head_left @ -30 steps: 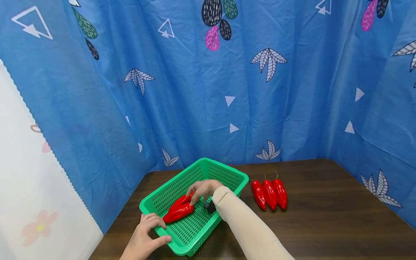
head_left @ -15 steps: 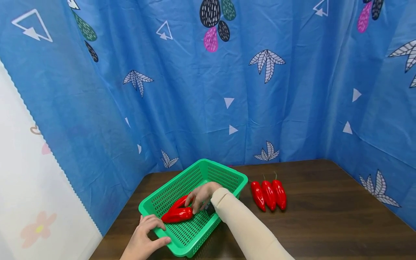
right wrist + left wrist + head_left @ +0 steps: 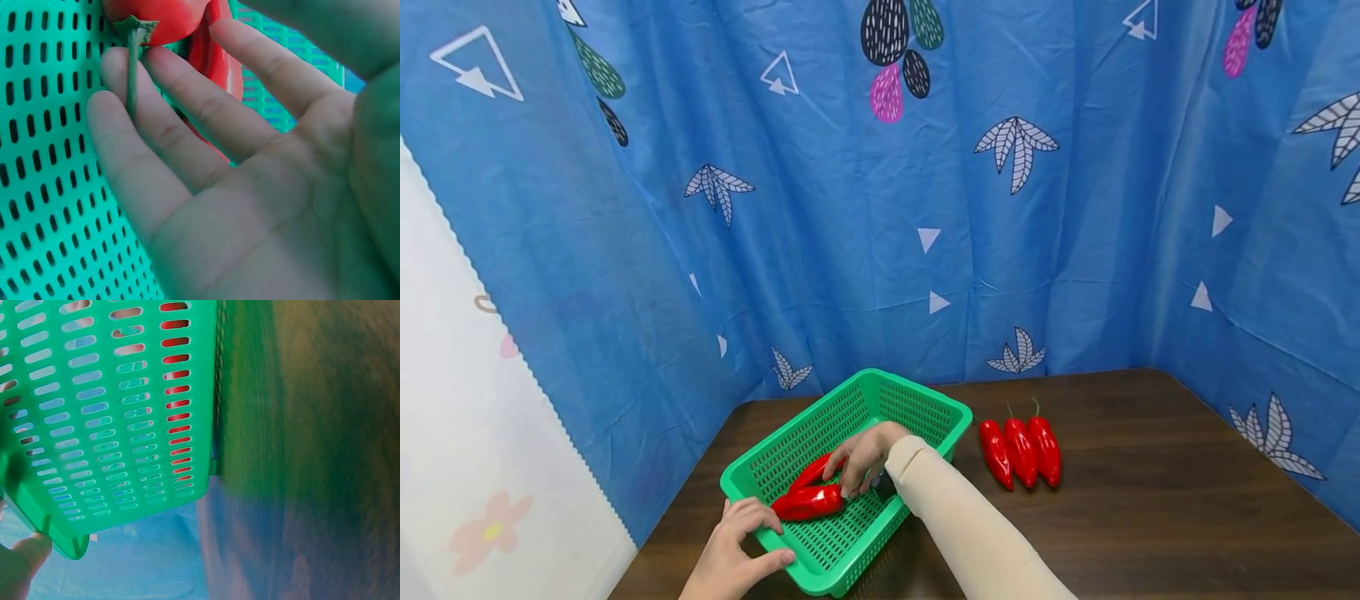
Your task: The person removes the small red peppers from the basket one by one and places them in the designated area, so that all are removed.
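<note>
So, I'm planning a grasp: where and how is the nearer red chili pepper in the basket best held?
Probably round the nearer chili at its thick right end, from above and the near side: it tapers leftward, and the farther chili lies behind it.

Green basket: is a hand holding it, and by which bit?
Yes, the left hand holds the green basket by its rim, at the end nearest the person.

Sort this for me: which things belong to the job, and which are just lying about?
Likely the job: green basket, peppers inside, left hand, right hand, perhaps three peppers outside.

Just surroundings: table, blue curtain, white floral backdrop.
</note>
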`<state>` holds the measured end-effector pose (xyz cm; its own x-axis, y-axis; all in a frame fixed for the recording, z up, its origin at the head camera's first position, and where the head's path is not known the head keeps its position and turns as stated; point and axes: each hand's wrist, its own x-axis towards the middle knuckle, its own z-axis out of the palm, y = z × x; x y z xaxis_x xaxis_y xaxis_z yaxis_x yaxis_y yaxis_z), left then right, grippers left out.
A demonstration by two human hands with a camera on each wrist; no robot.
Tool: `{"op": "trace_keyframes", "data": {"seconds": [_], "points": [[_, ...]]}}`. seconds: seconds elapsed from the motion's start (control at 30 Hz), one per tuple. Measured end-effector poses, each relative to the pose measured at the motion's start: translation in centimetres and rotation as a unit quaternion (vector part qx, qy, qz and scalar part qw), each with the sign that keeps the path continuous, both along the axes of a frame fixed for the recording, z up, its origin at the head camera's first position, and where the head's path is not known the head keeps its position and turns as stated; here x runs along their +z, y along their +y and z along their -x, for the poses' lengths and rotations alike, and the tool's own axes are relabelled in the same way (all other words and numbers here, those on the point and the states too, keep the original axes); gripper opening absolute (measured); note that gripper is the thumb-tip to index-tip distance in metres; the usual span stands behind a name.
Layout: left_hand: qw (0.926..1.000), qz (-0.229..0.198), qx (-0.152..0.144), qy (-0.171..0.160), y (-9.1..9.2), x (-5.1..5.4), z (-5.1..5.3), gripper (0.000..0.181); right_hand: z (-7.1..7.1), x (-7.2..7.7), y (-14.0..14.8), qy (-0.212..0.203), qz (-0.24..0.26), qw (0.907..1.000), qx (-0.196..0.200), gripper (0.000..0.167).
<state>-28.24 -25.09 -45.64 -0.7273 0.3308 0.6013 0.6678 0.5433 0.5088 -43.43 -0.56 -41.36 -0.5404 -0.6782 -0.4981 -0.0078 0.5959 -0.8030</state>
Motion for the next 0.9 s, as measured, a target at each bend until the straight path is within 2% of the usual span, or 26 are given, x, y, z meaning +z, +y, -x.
{"op": "trace_keyframes", "data": {"seconds": [0.23,0.5,0.73,0.9], "points": [[1.0000,0.006,0.005,0.004,0.0,0.1,0.0,0.029,-0.6,0.4,-0.8,0.049,-0.024,0.9984,-0.013,0.045],[0.9986,0.025,0.010,0.046,0.0,-0.3,0.2,0.032,-1.4,0.6,-2.0,0.070,-0.026,0.9964,-0.041,0.045],[0.9990,0.023,0.022,0.030,0.0,-0.4,0.2,0.031,-1.7,0.3,-2.7,0.095,-0.038,0.9936,-0.046,0.043],[0.9986,0.026,0.024,0.040,0.0,-0.3,0.3,0.031,-1.7,0.1,-2.9,0.094,-0.041,0.9934,-0.051,0.042]]}}
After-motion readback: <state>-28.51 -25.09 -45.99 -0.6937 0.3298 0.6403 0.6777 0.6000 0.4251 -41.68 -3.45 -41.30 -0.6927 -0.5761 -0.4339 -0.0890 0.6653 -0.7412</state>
